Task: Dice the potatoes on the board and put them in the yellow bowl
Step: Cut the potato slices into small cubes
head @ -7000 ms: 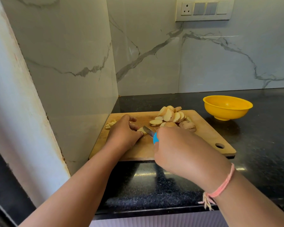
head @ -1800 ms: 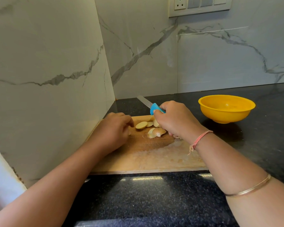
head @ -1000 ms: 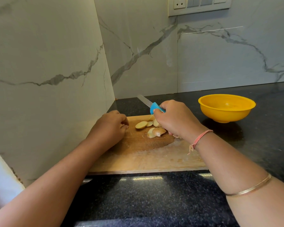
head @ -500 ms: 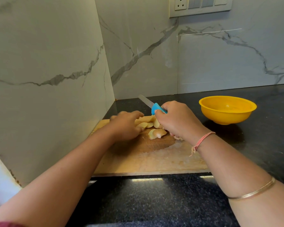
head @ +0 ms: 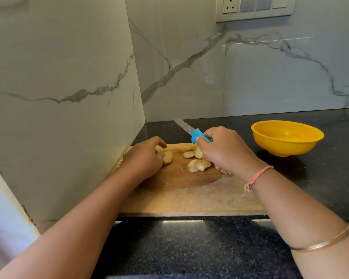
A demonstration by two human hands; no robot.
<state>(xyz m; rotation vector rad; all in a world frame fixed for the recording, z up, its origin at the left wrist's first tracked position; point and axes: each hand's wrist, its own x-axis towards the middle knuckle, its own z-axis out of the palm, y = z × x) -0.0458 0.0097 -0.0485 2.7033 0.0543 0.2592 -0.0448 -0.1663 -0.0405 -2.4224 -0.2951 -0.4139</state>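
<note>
A wooden cutting board (head: 189,200) lies on the black counter against the left wall. Several potato slices (head: 197,165) are scattered on its far half. My left hand (head: 144,158) pinches one potato slice (head: 167,157) at the board's far left. My right hand (head: 226,151) grips a knife by its blue handle (head: 197,135), the blade (head: 184,125) raised and pointing away to the back left, above the slices. The yellow bowl (head: 286,137) stands on the counter to the right of the board, looking empty.
A marble wall (head: 58,97) runs close along the board's left side, and a marble backsplash stands behind. A socket and switch panel (head: 254,7) is high on the back wall. The black counter (head: 189,248) extends in front and to the right.
My left hand reached in among the slices, then drew back left with one slice. The right hand and raised knife stayed nearly still. Earlier the knife was cutting on the board.
</note>
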